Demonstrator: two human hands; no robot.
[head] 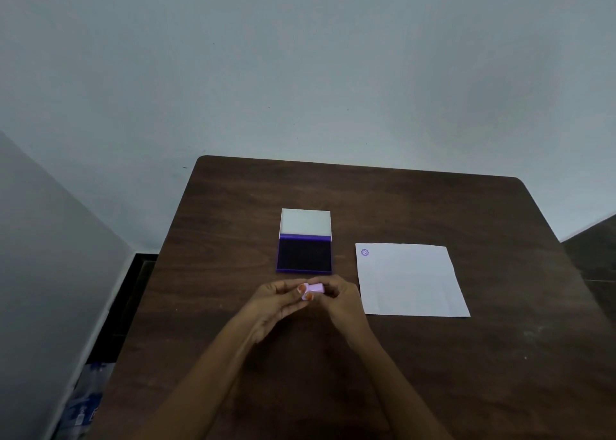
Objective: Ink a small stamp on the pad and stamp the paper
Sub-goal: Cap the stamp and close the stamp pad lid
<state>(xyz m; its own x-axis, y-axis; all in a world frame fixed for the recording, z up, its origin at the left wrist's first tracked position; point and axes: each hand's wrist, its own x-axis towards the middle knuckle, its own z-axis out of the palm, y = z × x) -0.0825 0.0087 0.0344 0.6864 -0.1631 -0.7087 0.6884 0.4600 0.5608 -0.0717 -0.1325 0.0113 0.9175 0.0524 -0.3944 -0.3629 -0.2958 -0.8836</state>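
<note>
Hands met just above the near middle of the dark wooden bench (433, 389), and between them we held the small pink stamp (315, 288). Our left hand (278, 301) pinched its left end with thumb and fingertips, the grip narrow and closed on the stamp. Our right hand (340, 298) curled around its right end, also holding it. Just beyond the hands lay the ink pad (304, 255), its dark purple surface exposed and its white lid (305, 221) folded back on the far side. To the right of the pad and hands lay the white paper (413, 283), flat on the bench, with one purple round mark (365, 252) near its far left corner.
</note>
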